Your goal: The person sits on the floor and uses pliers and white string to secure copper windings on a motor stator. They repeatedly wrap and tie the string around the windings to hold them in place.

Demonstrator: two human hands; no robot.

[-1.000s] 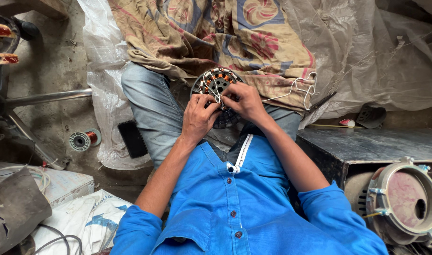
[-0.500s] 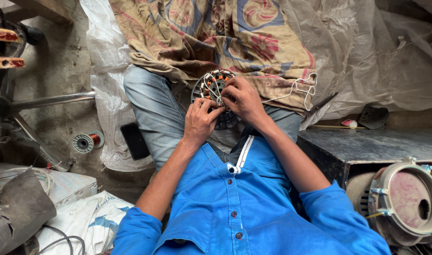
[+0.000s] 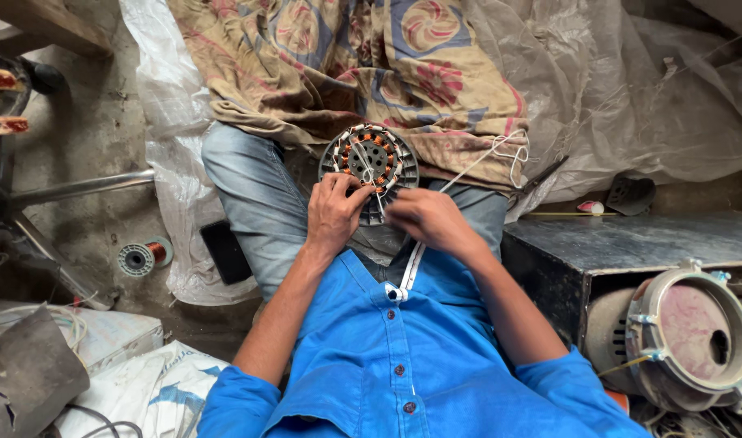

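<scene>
Head view: round motor stator (image 3: 369,165) sits in the person's lap, leaning on the thigh against the patterned cloth (image 3: 346,73). It has a dark laminated metal ring with copper coils wound round the inner slots and a hub in the middle. Probably heavy for its size and rigid. The coil wire is thin and the enamel likely scratches or kinks easily, so the safe hold is the outer metal rim, not the windings.

Left hand (image 3: 335,212) rests on the lower rim, fingers curled and pressed together on a white thread or lead running over the coils. Right hand (image 3: 429,221) is at the lower right edge, fingers bunched; cannot tell what it pinches, if anything. White cord (image 3: 501,154) trails off over the cloth, soft and prone to tangling.

Around:
- Copper wire spool (image 3: 142,256) on the floor by the left leg.
- Dark flat phone-like object (image 3: 225,251) on the plastic sheet (image 3: 164,122).
- Black metal box (image 3: 630,243) at right, close to the right elbow.
- Round motor housing (image 3: 687,337) lower right, below the box.
- Metal bar (image 3: 79,188) at left.

Elbow room is tight on the right; loose cord and cloth folds could snag.
</scene>
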